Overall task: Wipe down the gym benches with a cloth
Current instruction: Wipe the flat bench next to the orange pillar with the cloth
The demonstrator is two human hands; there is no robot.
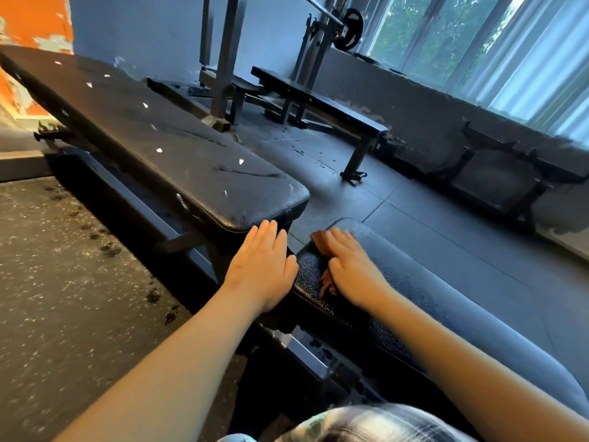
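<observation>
Head view: the right hand (350,269) lies flat, fingers straight, pressing a reddish-brown cloth (320,240) onto the end of the seat pad (430,307). The left hand (264,266) is flat too, holding nothing, over the gap before the long back pad (159,138). Beyond stand another bench (318,100), a weight rack (224,59), dark floor mats (430,218) and a window (446,36).

Right hand (350,266) flat on brown cloth (318,240), on seat pad (414,282), left hand (264,266) flat alongside
</observation>
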